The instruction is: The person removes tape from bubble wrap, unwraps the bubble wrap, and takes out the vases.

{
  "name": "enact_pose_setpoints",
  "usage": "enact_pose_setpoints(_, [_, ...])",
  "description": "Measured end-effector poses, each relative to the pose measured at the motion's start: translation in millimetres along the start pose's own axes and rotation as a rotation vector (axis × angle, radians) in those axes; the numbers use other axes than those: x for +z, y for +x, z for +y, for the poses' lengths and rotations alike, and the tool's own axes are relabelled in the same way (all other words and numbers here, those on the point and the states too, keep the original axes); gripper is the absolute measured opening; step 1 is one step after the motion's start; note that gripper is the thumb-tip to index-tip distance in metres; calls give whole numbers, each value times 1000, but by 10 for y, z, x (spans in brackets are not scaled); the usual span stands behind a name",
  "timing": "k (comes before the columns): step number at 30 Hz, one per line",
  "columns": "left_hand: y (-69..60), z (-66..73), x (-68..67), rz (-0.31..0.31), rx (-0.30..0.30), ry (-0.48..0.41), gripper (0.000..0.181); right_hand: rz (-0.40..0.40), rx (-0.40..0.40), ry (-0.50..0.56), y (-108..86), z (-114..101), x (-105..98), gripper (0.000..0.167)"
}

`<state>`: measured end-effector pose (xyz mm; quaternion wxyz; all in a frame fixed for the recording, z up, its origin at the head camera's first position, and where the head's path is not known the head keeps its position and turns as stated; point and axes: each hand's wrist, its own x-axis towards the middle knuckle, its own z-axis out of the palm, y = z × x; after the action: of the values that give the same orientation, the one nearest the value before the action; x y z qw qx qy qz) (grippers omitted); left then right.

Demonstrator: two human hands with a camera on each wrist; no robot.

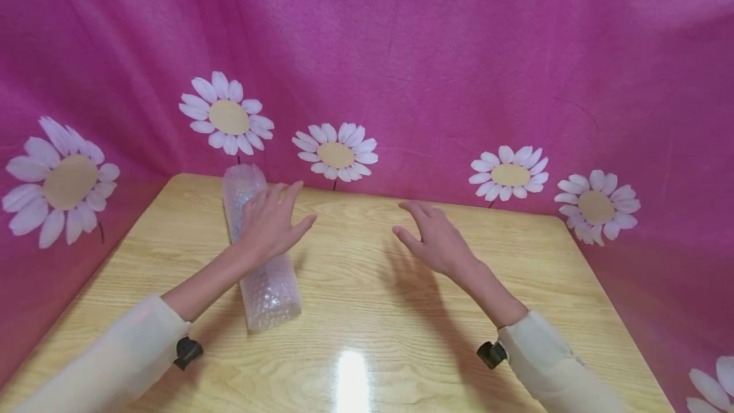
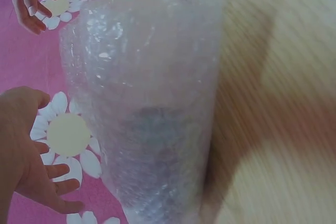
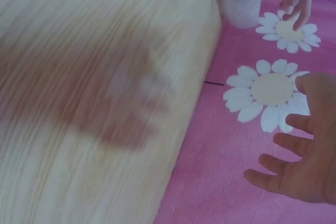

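A long bundle of clear bubble wrap (image 1: 269,298) lies on the left half of the wooden table, its far end near the back edge. Something darker shows faintly inside the wrap (image 2: 157,124), too blurred to name. Above the bundle's middle, my left hand (image 1: 268,222) hovers with fingers spread and nothing held; it hides part of the wrap in the head view. My right hand (image 1: 438,241) is held over the table to the right of centre, fingers loosely extended, holding nothing. Its shadow falls on the wood below.
The light wooden table (image 1: 355,285) has a glossy reflection at its front. Pink cloth (image 1: 401,69) with white daisies stands behind it and along both sides. Small black devices (image 1: 188,352) are strapped at both wrists, by the cream sleeves (image 1: 115,355).
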<state>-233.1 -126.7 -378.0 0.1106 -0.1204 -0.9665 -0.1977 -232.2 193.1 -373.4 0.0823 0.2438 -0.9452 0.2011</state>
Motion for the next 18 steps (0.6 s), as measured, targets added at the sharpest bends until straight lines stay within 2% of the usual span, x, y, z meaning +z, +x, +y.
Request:
enact_pose_setpoints(11, [-123,-117,-5,13,-29,-14,72,-14,-14,67,35,-151,113,54])
enact_pose_setpoints(18, [-195,-184,-25,7,-50,-16,70,4,-58,105,87,-257,198,52])
